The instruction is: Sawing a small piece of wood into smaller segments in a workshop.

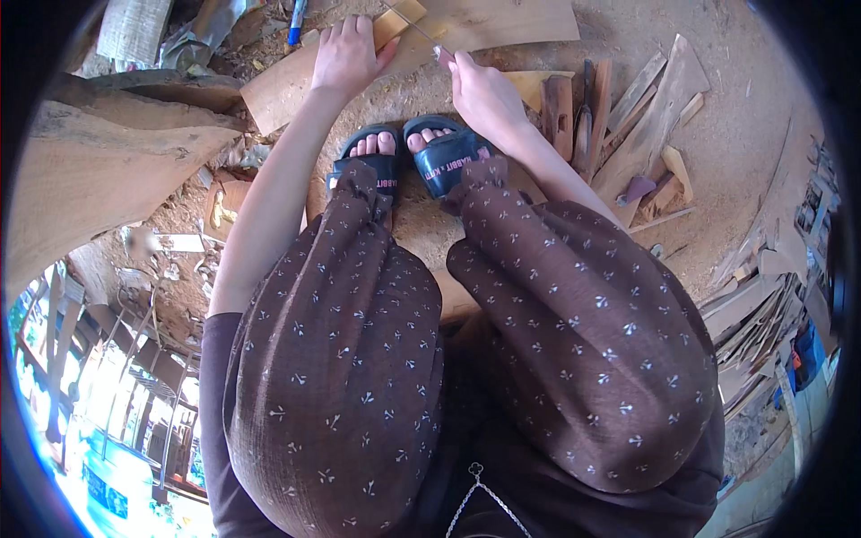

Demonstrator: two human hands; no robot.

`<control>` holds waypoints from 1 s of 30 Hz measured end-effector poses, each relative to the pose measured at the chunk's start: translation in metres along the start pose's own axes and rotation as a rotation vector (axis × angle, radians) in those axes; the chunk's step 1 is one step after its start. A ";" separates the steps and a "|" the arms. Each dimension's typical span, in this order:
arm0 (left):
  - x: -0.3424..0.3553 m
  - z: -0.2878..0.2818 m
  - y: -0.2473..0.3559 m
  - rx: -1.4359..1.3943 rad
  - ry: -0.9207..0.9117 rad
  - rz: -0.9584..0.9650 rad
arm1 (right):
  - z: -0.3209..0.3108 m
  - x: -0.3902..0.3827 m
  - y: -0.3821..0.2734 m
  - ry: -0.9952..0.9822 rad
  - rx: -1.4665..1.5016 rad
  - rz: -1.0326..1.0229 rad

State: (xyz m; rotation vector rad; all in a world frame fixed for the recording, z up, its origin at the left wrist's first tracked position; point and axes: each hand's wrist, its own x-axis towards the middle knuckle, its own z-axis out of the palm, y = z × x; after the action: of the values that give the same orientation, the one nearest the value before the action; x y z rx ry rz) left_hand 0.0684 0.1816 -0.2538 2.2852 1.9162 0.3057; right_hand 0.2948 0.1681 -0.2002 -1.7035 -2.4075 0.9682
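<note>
My left hand (348, 56) is at the top, over a long curved wooden board (502, 22) lying on the ground. Its thumb stands apart from the fingers, with one end of a small yellowish wooden block (400, 20) between thumb and forefinger. My right hand (489, 94) is closed round the short reddish handle (444, 57) of a thin metal tool. The tool's narrow shaft slants up and left across the block; its exact kind I cannot make out. Both forearms reach past my bent knees, and my sandalled feet are just below the board.
A blue marker (296, 25) lies near the top left. Rough slabs (108, 170) fill the left side, and split wood pieces (619, 134) lie right of my right hand. Stacked thin offcuts (762, 309) are farther right. Metal racks (148, 368) stand at lower left. Sawdust covers the ground.
</note>
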 end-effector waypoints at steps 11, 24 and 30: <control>-0.001 0.001 -0.001 -0.047 -0.005 0.000 | -0.023 -0.103 0.040 0.098 0.177 0.150; -0.013 -0.008 0.010 -0.208 0.276 -0.062 | -0.022 -0.064 0.028 0.124 0.283 0.109; -0.004 -0.011 0.011 -0.197 0.385 -0.108 | -0.005 -0.051 0.018 0.093 0.157 0.081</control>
State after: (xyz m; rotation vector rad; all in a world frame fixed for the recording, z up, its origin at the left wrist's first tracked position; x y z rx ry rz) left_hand 0.0757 0.1752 -0.2411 2.1016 2.0569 0.9339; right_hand 0.3319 0.1296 -0.1890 -1.7606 -2.1596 1.0326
